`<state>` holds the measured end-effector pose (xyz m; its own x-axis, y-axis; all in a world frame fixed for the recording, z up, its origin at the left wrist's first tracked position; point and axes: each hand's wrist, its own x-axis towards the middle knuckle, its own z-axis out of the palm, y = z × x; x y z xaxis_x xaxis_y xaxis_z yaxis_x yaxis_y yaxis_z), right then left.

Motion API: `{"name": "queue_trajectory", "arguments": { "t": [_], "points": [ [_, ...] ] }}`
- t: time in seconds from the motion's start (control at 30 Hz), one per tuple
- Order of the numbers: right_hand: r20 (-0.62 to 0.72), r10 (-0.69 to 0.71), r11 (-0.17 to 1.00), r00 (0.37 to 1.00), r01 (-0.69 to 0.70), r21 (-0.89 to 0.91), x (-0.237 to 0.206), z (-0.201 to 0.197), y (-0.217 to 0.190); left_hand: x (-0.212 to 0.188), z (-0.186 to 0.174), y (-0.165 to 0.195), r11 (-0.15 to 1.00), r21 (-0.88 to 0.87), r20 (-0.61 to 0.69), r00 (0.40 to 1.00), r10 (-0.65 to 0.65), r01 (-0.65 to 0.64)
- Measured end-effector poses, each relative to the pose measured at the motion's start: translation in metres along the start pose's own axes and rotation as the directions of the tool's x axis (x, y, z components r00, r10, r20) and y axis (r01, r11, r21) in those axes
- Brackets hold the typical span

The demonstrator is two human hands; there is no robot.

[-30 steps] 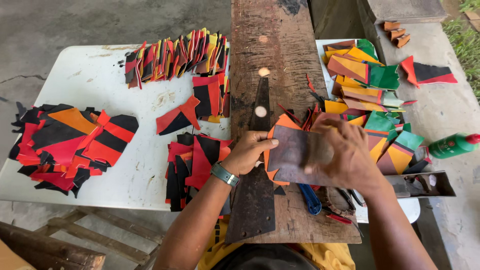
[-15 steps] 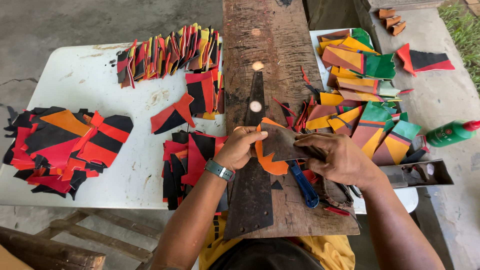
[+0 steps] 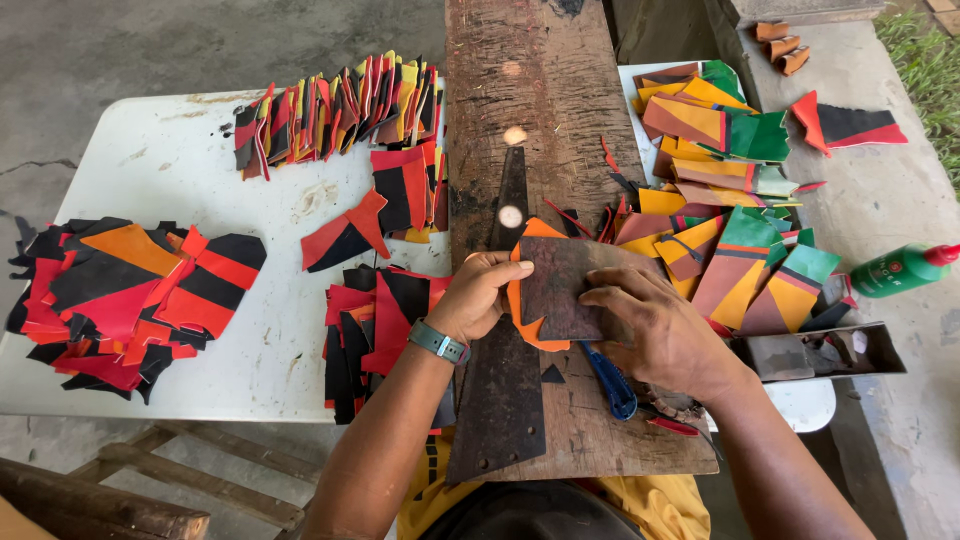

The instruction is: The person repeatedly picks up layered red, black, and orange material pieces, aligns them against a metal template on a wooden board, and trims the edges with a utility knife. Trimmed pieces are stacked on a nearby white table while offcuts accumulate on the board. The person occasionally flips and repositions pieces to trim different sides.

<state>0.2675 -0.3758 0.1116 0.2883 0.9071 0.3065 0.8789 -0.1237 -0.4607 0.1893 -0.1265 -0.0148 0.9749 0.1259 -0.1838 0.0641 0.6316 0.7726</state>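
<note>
Currently your left hand (image 3: pixel 487 293) pinches the edge of the brown leather piece (image 3: pixel 562 290), lying over an orange piece (image 3: pixel 524 322) on the dark metal plate (image 3: pixel 503 380); your right hand (image 3: pixel 662 330) presses it flat, fingers together, on the wooden plank (image 3: pixel 540 100), with cut stacks (image 3: pixel 330 105) beyond

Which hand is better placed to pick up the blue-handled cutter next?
Right. The right hand lies right beside the blue-handled cutter, while the left hand pinches the orange piece's far edge.
</note>
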Motion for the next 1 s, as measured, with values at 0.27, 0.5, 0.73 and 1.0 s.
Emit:
{"name": "queue_trajectory", "arguments": {
  "t": [0.27,0.5,0.73,1.0],
  "points": [
    [0.15,0.144,0.981,0.978,-0.161,0.109,0.006,-0.006,0.011,0.013,-0.02,-0.025,0.991,-0.078,-0.076,0.991,-0.111,0.105],
    [0.034,-0.062,0.998,0.997,0.062,0.013,0.009,0.0,0.004,0.012,-0.025,-0.025,0.979,-0.138,-0.073,0.985,-0.158,0.147],
    [0.012,-0.136,0.989,0.991,0.136,-0.053,-0.004,0.012,-0.008,-0.002,-0.007,-0.002,0.998,-0.025,-0.003,0.998,-0.058,0.058],
    [-0.015,-0.183,0.983,0.983,0.183,-0.032,-0.011,0.017,-0.01,-0.005,-0.006,0.002,0.995,-0.002,0.037,0.994,-0.101,0.101]
  ]
}}
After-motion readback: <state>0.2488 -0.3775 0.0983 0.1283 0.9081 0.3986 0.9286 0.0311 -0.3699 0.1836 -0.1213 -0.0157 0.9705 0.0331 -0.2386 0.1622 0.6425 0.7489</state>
